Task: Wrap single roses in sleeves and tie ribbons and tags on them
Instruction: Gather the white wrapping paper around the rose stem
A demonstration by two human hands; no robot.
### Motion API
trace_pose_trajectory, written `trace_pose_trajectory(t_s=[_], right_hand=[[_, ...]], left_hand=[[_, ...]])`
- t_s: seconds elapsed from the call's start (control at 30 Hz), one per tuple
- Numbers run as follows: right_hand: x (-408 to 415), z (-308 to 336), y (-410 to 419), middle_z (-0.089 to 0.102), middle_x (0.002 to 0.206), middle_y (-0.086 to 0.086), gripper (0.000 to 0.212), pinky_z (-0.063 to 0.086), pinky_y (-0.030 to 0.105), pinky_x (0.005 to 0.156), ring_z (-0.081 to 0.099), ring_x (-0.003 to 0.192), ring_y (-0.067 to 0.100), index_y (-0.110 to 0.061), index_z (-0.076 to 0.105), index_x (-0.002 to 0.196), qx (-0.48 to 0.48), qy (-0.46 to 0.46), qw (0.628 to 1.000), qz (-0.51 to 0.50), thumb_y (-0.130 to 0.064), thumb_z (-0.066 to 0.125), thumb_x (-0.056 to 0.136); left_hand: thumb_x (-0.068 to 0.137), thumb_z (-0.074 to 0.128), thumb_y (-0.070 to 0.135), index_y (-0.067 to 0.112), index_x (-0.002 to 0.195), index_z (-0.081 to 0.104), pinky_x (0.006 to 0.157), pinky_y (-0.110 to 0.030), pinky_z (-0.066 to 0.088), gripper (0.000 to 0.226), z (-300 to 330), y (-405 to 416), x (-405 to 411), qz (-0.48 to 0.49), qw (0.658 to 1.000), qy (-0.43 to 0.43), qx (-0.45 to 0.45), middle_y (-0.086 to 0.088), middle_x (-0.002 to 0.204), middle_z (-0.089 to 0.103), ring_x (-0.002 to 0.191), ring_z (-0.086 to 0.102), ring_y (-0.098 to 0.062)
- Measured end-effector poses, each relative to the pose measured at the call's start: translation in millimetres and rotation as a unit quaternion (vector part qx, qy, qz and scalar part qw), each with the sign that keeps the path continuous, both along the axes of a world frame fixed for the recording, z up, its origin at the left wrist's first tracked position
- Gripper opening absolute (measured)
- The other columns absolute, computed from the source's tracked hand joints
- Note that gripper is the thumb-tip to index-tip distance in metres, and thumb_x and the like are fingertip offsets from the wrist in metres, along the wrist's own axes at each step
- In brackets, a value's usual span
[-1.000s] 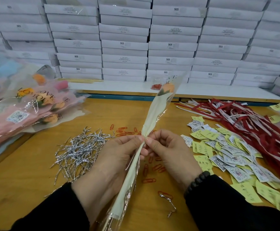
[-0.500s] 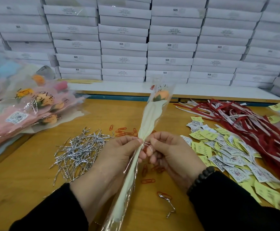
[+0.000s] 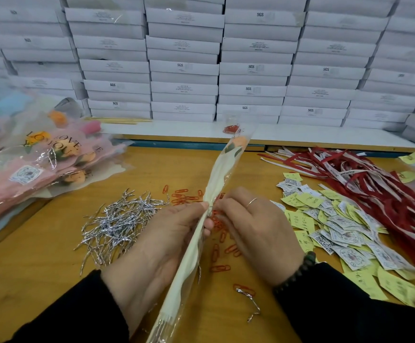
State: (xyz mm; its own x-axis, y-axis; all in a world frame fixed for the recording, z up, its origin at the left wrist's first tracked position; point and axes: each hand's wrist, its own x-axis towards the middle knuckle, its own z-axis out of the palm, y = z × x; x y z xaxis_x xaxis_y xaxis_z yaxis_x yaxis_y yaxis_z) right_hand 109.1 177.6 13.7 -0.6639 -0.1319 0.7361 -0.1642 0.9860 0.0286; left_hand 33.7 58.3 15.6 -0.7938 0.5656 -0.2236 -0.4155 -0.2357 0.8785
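I saw my left hand (image 3: 162, 246) closed around the sleeved rose (image 3: 216, 191), which slanted up from the near table edge with its orange bloom toward the white boxes (image 3: 184, 68). My right hand (image 3: 256, 226) pinched the sleeve at the gathered neck just beside the left thumb. On the wooden table (image 3: 40, 256), silver twist ties (image 3: 117, 224) lay left, tags (image 3: 335, 226) and red ribbons (image 3: 374, 189) right, finished wrapped roses (image 3: 40, 164) far left.

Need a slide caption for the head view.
Both hands, left hand and right hand, pinch a cream-sleeved orange rose above a wooden table.
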Motion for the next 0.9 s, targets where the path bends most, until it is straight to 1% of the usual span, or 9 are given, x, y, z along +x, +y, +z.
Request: trace_pose_trajectory(t_s=[0.1,0.23,0.4,0.47,0.57,0.63,0.7,0.77,0.9], right_hand=[[-1,0,4,0.063,0.078,0.011,0.011,0.048,0.035,0.049,0.056,0.059,0.026,-0.002,0.068,0.083,0.03,0.011,0.999,0.012,0.005,0.069,0.075],[-1,2,8,0.062,0.076,0.011,0.011,0.047,0.036,0.05,0.056,0.06,0.026,-0.003,0.068,0.084,0.055,0.018,0.998,0.022,-0.001,0.058,0.081],[-1,1,10,0.063,0.075,0.011,0.007,0.048,0.035,0.051,0.058,0.06,0.026,-0.003,0.068,0.08,0.031,0.014,0.999,0.029,0.001,0.063,0.08],[-1,1,8,0.062,0.076,0.01,0.011,0.049,0.034,0.054,0.059,0.063,0.025,-0.003,0.067,0.08,-0.016,-0.007,0.999,0.039,-0.003,0.057,0.083],[-2,2,2,0.058,0.081,0.0,0.014,0.046,0.027,0.065,0.056,0.073,0.016,-0.006,0.063,0.083,-0.177,-0.05,0.982,0.046,-0.011,0.052,0.089],[-5,3,-2,0.055,0.076,-0.009,0.009,0.042,0.018,0.066,0.052,0.073,0.006,-0.011,0.061,0.082,-0.3,-0.083,0.949,0.042,-0.011,0.056,0.09],[-7,7,-5,0.056,0.065,-0.01,0.011,0.044,0.014,0.061,0.055,0.062,0.002,-0.014,0.061,0.079,-0.423,-0.117,0.898,0.045,-0.009,0.058,0.089],[-8,10,-6,0.056,0.054,-0.007,0.015,0.044,0.011,0.053,0.053,0.049,-0.001,-0.012,0.061,0.076,-0.529,-0.154,0.832,0.061,-0.005,0.057,0.089],[-7,13,-4,0.057,0.05,0.0,0.021,0.041,0.014,0.047,0.048,0.043,0.004,-0.005,0.059,0.073,-0.683,-0.231,0.685,0.106,0.002,0.05,0.09]], left_hand=[[0.084,0.059,0.008,0.003,0.064,0.065,0.039,-0.015,0.044,0.021,0,0,1,-0.003,1.0,-0.006,0.008,-0.007,0.05,0.056,0.038,0.05,-0.01],[0.085,0.058,0.008,0.001,0.066,0.062,0.039,-0.014,0.043,0.021,0,1,2,-0.012,1.0,-0.007,0.004,-0.007,0.047,0.054,0.037,0.049,-0.011],[0.086,0.057,0.009,0.001,0.067,0.061,0.038,-0.015,0.043,0.021,-1,1,4,-0.026,1.0,0.002,-0.009,-0.007,0.046,0.053,0.037,0.048,-0.011],[0.086,0.057,0.01,0.002,0.07,0.061,0.039,-0.015,0.042,0.018,0,1,5,-0.029,0.999,0.016,-0.013,-0.007,0.047,0.054,0.037,0.048,-0.011],[0.085,0.058,0.01,0.002,0.078,0.061,0.04,-0.015,0.042,0.01,1,0,8,-0.02,0.999,0.044,-0.005,-0.008,0.048,0.057,0.037,0.048,-0.011],[0.084,0.059,0.009,0.002,0.082,0.062,0.04,-0.015,0.042,0.008,3,0,9,-0.014,0.998,0.066,0.003,-0.008,0.048,0.059,0.036,0.049,-0.011],[0.084,0.058,0.008,0.001,0.084,0.063,0.041,-0.015,0.044,0.009,3,-1,9,-0.009,0.996,0.087,0.007,-0.01,0.05,0.061,0.037,0.051,-0.011],[0.084,0.058,0.007,-0.004,0.09,0.062,0.044,-0.016,0.047,0.013,3,-1,10,-0.009,0.994,0.105,0.014,-0.014,0.055,0.063,0.042,0.057,-0.014],[0.085,0.058,0.004,-0.006,0.094,0.061,0.045,-0.017,0.047,0.014,2,-1,10,-0.009,0.99,0.144,0.002,-0.012,0.056,0.064,0.046,0.06,-0.014]])
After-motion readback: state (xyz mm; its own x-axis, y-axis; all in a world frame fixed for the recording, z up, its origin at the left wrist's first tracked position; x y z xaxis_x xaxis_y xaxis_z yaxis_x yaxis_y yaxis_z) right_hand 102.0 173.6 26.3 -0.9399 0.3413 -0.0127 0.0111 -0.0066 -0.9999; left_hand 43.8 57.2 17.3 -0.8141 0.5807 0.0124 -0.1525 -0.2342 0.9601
